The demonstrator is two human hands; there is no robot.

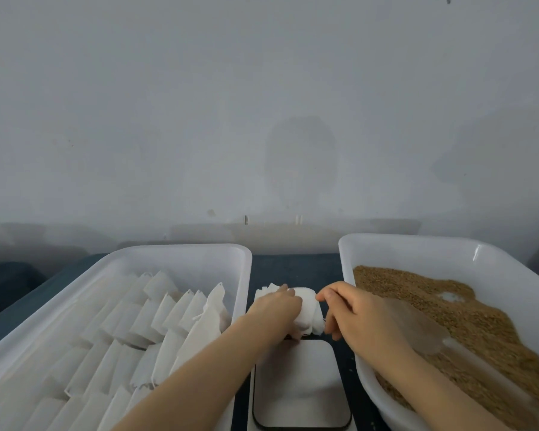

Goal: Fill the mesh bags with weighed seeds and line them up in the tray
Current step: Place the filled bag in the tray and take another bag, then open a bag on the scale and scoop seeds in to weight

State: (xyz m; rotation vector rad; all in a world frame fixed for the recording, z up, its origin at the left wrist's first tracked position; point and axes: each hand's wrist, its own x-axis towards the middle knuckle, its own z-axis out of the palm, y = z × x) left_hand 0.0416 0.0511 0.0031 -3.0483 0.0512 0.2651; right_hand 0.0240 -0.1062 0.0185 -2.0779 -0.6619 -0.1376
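Observation:
Between the two trays lies a small stack of empty white mesh bags point(307, 309), just beyond the white scale point(299, 384). My left hand point(277, 307) rests flat on top of the stack, fingers straight. At the stack's right edge my right hand point(352, 309) pinches a bag between thumb and forefinger. The white tray point(181, 253) on the left holds several rows of filled white mesh bags point(168, 318) standing on edge. The white tray point(417, 244) on the right holds brown seeds point(479, 315).
A clear plastic scoop point(430, 334) lies on the seeds just right of my right wrist. The trays and scale sit on a dark blue table point(293, 269) against a plain grey wall. The gap between the trays is narrow.

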